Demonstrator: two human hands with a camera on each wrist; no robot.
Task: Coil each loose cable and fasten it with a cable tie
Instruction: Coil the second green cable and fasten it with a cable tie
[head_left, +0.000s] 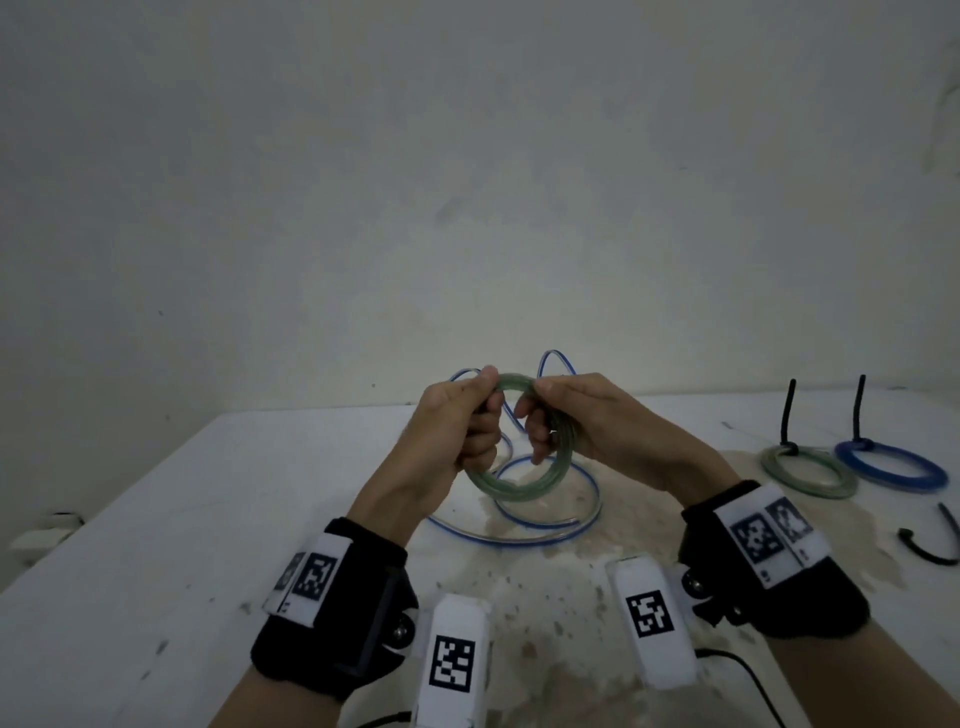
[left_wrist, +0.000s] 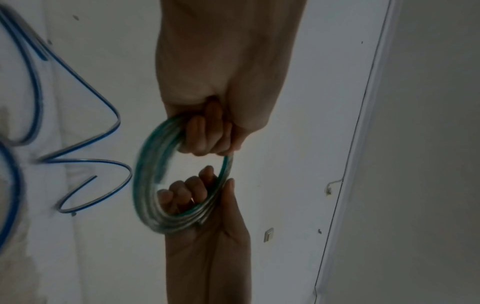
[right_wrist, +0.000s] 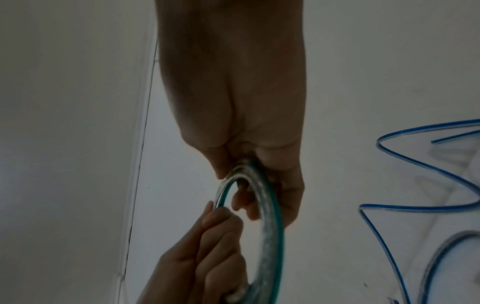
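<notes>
Both hands, left (head_left: 457, 431) and right (head_left: 576, 421), had fingers curled round the green coil (head_left: 519, 483); keeping its loops bunched tightly would ease tying

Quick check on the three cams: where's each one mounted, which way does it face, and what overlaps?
Head: worn on the head, facing forward and down at the table; both hands and wrist bands show.
Left wrist: looks along the left hand at the green coil; right hand opposite.
Right wrist: looks along the right hand; left hand enters from below.
Shared: all three show both hands gripping the green coil and the loose blue cable.
</notes>
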